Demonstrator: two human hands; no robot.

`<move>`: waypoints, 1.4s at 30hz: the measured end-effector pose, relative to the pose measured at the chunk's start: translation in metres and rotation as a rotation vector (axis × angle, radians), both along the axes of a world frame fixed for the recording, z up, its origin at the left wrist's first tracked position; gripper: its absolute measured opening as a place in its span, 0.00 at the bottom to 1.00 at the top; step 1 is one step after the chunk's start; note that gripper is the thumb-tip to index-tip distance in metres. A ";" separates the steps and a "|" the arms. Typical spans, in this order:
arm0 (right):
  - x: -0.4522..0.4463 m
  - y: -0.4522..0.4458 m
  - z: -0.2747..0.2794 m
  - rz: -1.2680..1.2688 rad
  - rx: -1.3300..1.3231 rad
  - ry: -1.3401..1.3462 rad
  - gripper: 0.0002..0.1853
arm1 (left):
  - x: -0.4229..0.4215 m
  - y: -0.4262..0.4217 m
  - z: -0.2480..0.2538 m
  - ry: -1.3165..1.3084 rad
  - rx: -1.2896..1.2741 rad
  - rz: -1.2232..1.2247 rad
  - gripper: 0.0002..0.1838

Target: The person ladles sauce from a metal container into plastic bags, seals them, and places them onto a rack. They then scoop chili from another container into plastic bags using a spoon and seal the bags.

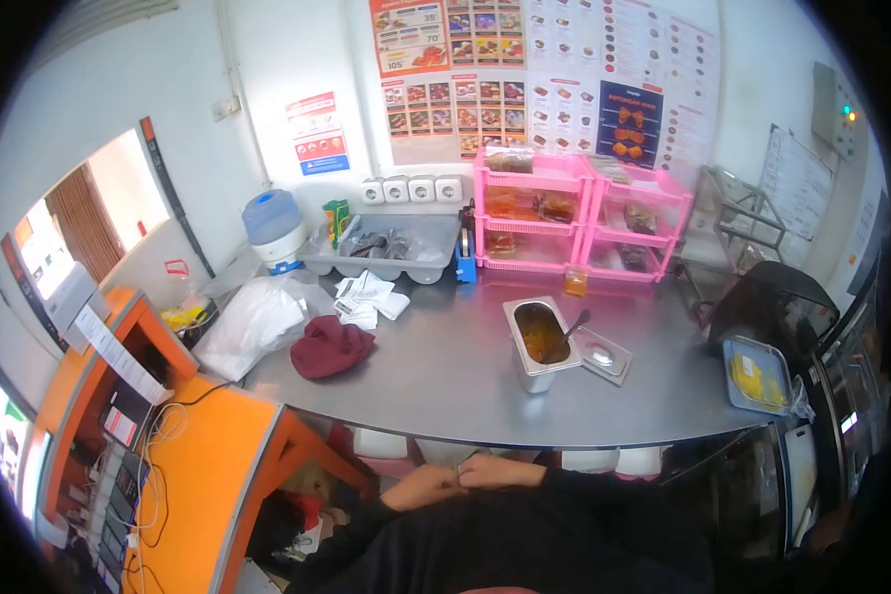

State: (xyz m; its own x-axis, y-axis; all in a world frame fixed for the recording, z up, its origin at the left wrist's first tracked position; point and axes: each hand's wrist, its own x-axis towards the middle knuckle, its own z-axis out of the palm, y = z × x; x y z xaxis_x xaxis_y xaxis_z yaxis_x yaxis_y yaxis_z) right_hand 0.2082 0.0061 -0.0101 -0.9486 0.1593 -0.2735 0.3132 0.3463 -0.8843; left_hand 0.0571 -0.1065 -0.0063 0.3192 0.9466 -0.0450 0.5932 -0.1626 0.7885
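Both hands are together in front of the body, just below the front edge of the steel table (445,401). My left hand (426,486) and my right hand cannot be told apart by crossing, but the hand on the right side (490,472) touches the other at the fingertips. Their fingers are bent, and anything between them is too small to make out. Beyond them on the table stands a deep metal container (547,368) of orange-brown food with a dark spoon (571,331) in it. Its metal lid (605,357) lies beside it on the right.
Pink racks (530,265) with packets stand at the back, beside a grey tray (391,265). A maroon cloth (329,348), papers (366,298) and a white plastic bag (257,327) lie left. A blue-grey tray (755,396) holds yellow packets right. An orange desk (208,436) is left.
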 end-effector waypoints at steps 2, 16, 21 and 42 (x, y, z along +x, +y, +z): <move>-0.003 0.001 -0.024 -0.010 0.003 0.094 0.17 | -0.001 -0.003 -0.012 -0.199 -0.003 0.046 0.11; -0.005 -0.010 -0.019 0.145 0.527 0.382 0.11 | -0.018 -0.013 -0.055 -0.042 -0.045 0.434 0.14; 0.006 -0.017 -0.009 0.174 0.570 0.219 0.12 | -0.010 -0.012 -0.057 -0.080 0.045 0.365 0.12; -0.015 0.002 -0.078 0.308 0.233 0.075 0.16 | -0.013 0.016 0.003 0.029 -0.232 -0.184 0.24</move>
